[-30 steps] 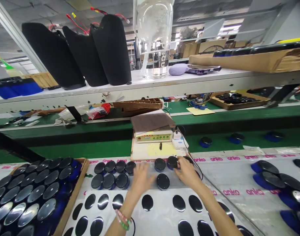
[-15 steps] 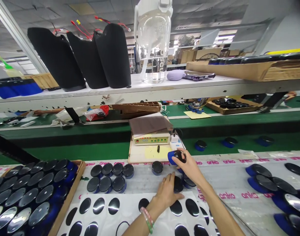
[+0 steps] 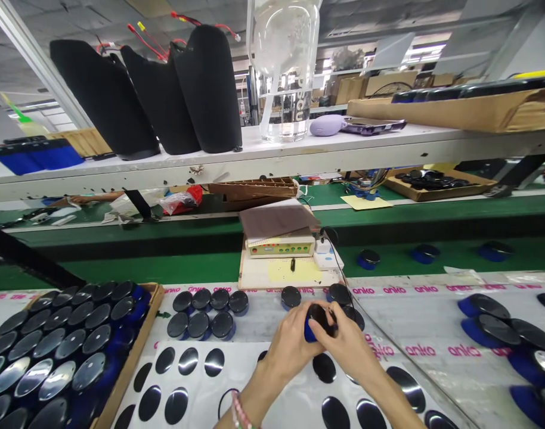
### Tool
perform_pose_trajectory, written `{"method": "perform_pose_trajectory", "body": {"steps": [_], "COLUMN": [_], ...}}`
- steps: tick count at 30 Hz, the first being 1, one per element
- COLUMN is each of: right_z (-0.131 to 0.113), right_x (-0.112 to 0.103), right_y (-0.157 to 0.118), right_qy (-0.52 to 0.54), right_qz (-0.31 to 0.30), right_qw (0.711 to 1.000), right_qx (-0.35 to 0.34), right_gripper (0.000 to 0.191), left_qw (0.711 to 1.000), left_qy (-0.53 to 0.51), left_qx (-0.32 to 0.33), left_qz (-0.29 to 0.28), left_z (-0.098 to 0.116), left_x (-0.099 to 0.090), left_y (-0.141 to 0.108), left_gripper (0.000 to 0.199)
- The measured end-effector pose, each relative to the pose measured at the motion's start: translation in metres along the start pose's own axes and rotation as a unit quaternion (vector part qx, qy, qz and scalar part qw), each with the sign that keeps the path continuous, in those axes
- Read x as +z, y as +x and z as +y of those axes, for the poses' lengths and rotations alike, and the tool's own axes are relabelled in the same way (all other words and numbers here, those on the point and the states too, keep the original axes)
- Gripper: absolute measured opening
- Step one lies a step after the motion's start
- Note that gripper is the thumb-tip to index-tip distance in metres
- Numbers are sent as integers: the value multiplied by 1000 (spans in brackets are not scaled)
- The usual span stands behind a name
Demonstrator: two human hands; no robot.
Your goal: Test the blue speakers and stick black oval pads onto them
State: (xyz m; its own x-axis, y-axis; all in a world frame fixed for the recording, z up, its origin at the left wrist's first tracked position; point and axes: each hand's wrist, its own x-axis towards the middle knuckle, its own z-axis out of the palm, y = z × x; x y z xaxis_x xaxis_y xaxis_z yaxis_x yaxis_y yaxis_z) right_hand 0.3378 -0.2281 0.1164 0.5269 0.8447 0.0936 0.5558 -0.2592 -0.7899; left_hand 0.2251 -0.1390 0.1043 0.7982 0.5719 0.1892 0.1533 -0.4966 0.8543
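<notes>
A round blue piece with a black top (image 3: 319,314) is held tilted between both hands, above the bench. My left hand (image 3: 291,335) wraps its left side. Closed around the right side is my right hand (image 3: 349,344), with fingers and thumb on the black part. Similar pieces (image 3: 291,297) stand just behind and to the right of the hands. Below the wrists lies a white sheet (image 3: 201,398) with glossy black discs (image 3: 188,360) on it. The fingers partly hide the held piece.
A cardboard tray (image 3: 154,298) full of blue-black pieces stands at left, with two short rows (image 3: 198,325) beside it. More pieces (image 3: 491,329) sit at right. Behind are a control box (image 3: 279,248), a cable, a green belt (image 3: 201,275) and a loaded shelf (image 3: 272,156).
My right hand has brought the piece down and toward me. My left hand has lifted off the pieces on the bench and joined it on the held piece. The view has shifted slightly.
</notes>
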Motion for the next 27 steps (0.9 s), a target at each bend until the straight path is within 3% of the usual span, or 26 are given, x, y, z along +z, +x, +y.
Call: {"method": "perform_pose_trajectory", "body": {"steps": [5, 8, 11, 16, 18, 20, 23, 27], "right_z": [3, 7, 19, 56, 72, 86, 103, 119], "right_x": [31, 32, 3, -86, -111, -120, -97, -37], "right_y": [-10, -9, -2, 1, -3, -6, -2, 11], "right_qy": [-48, -43, -50, -134, -174, -197, -182, -127], "right_qz": [53, 51, 92, 258, 299, 290, 204, 108], "right_qw": [997, 998, 994, 950, 928, 923, 950, 978], "right_qx": [1, -4, 17, 113, 140, 156, 151, 126], "right_gripper": [24, 27, 31, 30, 29, 27, 23, 26], "left_qw": [999, 997, 989, 970, 963, 962, 978, 987], "left_qy": [-1, 19, 85, 161, 181, 182, 140, 78], "left_qx": [-42, -63, -77, -92, -100, -104, -96, -128], "left_qz": [9, 35, 96, 160, 173, 175, 124, 60], "left_z": [-5, -16, -42, -92, -99, -97, -84, -80], "left_x": [3, 1, -14, -62, -73, -73, -49, 1], "left_y": [-16, -27, -36, -55, -61, -60, -37, 16], "left_gripper": [59, 64, 67, 43, 42, 47, 47, 52]}}
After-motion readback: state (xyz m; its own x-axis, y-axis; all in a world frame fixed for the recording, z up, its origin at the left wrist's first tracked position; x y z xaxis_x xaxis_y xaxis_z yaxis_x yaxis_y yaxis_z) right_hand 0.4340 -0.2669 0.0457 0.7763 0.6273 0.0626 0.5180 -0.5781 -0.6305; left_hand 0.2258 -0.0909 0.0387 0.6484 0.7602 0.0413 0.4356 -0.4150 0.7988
